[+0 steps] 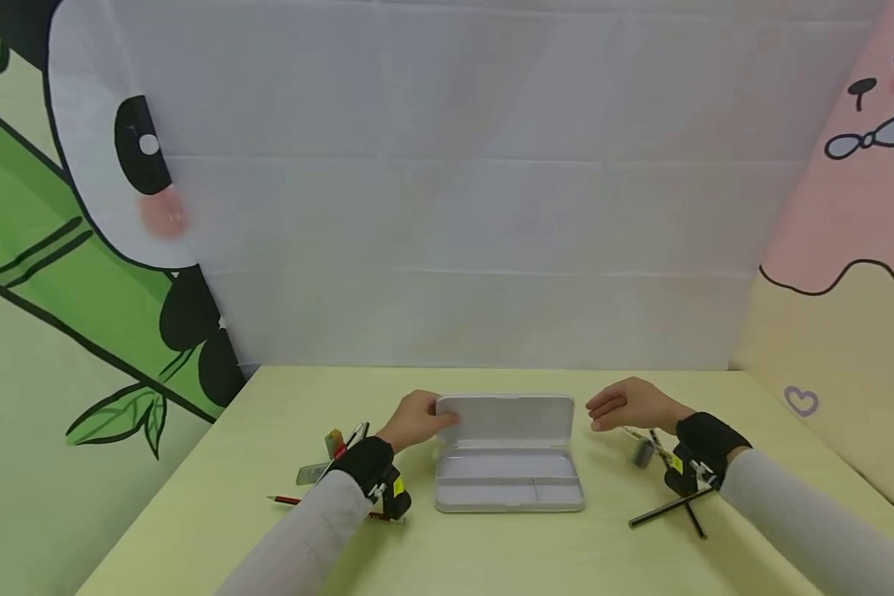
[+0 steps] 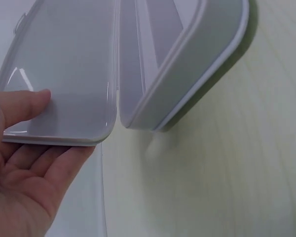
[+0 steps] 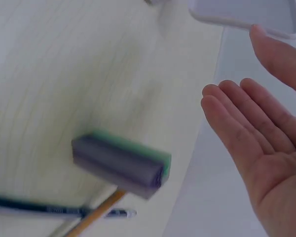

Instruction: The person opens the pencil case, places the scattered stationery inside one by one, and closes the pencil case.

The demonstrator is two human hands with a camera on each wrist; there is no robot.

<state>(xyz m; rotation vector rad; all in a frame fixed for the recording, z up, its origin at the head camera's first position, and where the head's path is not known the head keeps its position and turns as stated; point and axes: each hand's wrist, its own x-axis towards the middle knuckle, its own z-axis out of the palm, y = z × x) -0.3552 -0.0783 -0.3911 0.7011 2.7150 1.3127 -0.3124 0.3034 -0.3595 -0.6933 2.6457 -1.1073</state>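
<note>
At left on the yellow table (image 1: 536, 563), a red pencil (image 1: 286, 500) and, farther, a grey block (image 1: 309, 475). With the left hand (image 1: 415, 420), gripping the raised lid (image 1: 510, 420) by its left edge, with thumb on the inner face and fingers behind. In the middle, a white case (image 1: 508, 506), flat on the table, with compartments facing up. Just right of the lid, the right hand (image 1: 636, 404), with fingers loosely extended, near a dark block (image 1: 644, 452). Nearer, at right, crossed dark sticks (image 1: 659, 511).

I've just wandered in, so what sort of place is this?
Perhaps a children's activity corner, possibly staged: there's a cartoon backdrop, a yellow table and an open pencil case.
</note>
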